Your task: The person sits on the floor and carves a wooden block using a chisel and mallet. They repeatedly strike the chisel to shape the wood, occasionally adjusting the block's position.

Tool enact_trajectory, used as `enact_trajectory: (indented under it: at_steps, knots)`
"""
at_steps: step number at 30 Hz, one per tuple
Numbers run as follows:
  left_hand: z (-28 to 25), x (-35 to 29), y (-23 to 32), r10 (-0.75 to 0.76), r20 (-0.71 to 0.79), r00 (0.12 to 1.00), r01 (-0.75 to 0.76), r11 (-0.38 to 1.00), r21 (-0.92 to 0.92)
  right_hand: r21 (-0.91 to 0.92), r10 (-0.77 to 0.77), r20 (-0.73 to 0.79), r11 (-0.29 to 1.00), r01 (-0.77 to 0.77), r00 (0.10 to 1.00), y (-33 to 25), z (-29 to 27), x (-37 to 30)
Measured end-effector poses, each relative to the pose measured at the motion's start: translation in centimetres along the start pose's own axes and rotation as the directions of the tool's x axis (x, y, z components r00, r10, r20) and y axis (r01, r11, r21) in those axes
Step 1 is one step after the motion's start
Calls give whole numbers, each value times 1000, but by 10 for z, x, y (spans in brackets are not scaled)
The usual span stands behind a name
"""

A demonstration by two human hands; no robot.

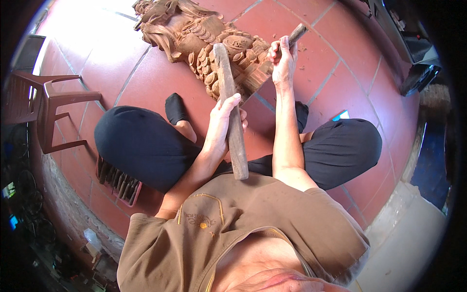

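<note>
A carved wooden sculpture (194, 36), brown and covered in relief with stacks of round coin-like discs, lies on the floor in front of me. My left hand (226, 119) is wrapped round a long, worn wooden mallet (228, 82), a flat club whose upper end overlaps the carving in the view. At the carving's right end, my right hand (283, 61) grips a chisel by its dark wooden handle (297, 33). The handle's end sticks out above the fingers toward the upper right. Its blade is not visible.
Red floor tiles (335, 46) surround my crossed legs, with wood chips near the carving. A pink tray (132, 200) of several wooden-handled tools sits beside my left knee. A brown plastic chair (63, 100) stands at left. Dark equipment (413, 53) is at the upper right.
</note>
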State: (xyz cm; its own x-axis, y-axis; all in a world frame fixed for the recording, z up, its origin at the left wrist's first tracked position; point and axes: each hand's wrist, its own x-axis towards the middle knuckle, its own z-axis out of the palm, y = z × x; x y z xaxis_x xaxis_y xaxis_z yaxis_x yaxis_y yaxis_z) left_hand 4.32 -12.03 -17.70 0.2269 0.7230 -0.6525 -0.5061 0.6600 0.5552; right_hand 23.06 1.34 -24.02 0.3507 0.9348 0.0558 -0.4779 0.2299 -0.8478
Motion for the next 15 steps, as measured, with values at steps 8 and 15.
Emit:
enact_trajectory:
  at_steps: [8,15]
  knots:
    - [1,-7,4,32,13,999,-32,999,4,-823,-466,65,475,312,882,-6,-43,14]
    - [-6,-7,6,62,-26,998,-61,997,43,189,-14,-77,982,28,997,-23,-19,1]
